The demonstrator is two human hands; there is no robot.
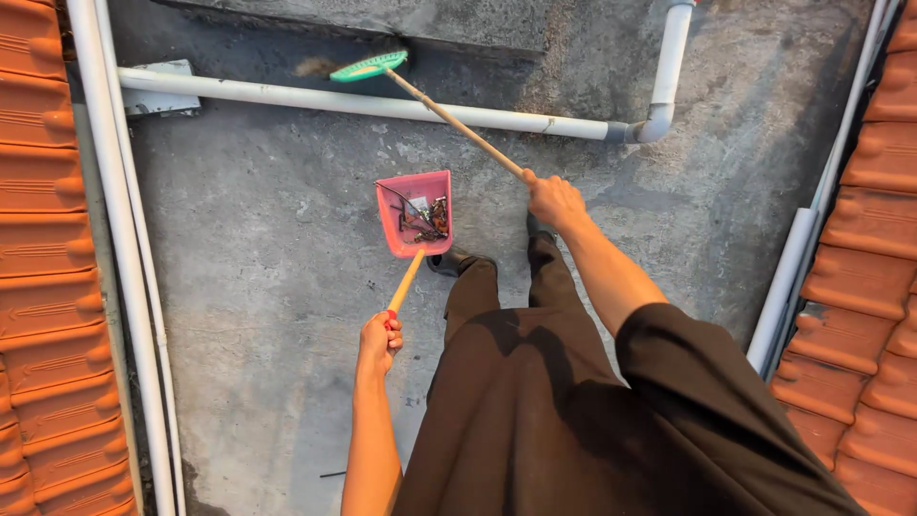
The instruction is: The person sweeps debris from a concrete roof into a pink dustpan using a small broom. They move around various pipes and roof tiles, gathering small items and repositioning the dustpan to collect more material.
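Head view, left to right: the left hand (380, 339) has its fingers wrapped round the orange handle of a pink dustpan (415, 213), debris resting in its tray beyond the fingertips. The right hand (554, 199) is clamped on a broom (430, 100) whose green head reaches past a white pipe (363, 101). Tilting the pan might spill that debris. Bristles are hard to make out; trousers hide the feet.

broom bristles (315, 67) blurred, dustpan debris (425, 218) too small to identify, white pipes (124, 287) cut off
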